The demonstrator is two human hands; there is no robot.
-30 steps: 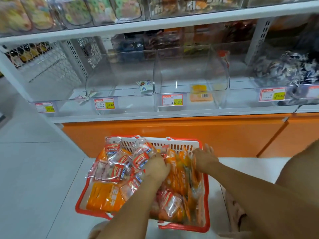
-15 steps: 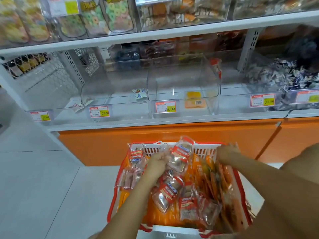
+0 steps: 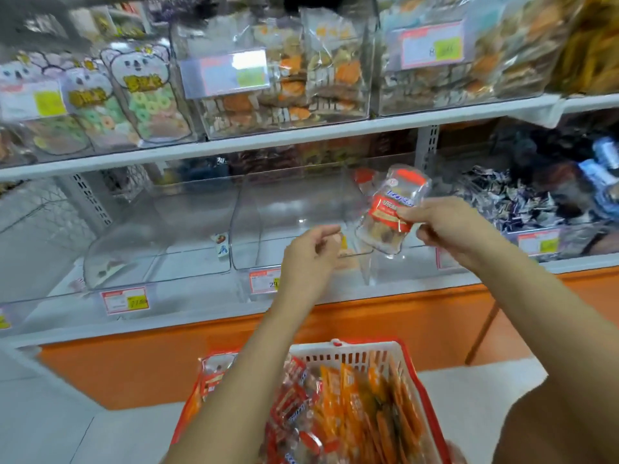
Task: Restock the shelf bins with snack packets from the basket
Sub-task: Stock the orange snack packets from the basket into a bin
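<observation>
Progress: we judge restocking barely begun; the clear bin [image 3: 294, 209] holds next to nothing, and the basket [image 3: 348, 354] below it is heaped with packets.
Packet: our right hand [image 3: 449, 229] pinches one snack packet [image 3: 390, 212], raised in front of the bin's right wall.
Left hand: our left hand [image 3: 310, 259] is curled on nothing we can see, before the bin's front.
Room: the bin's mouth is wide; the upper shelf edge [image 3: 268, 142] overhangs it, so we'd enter low.

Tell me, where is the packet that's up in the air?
The packet is right of centre in the head view, pinched by the right hand in front of the clear bin, above the basket.
</observation>
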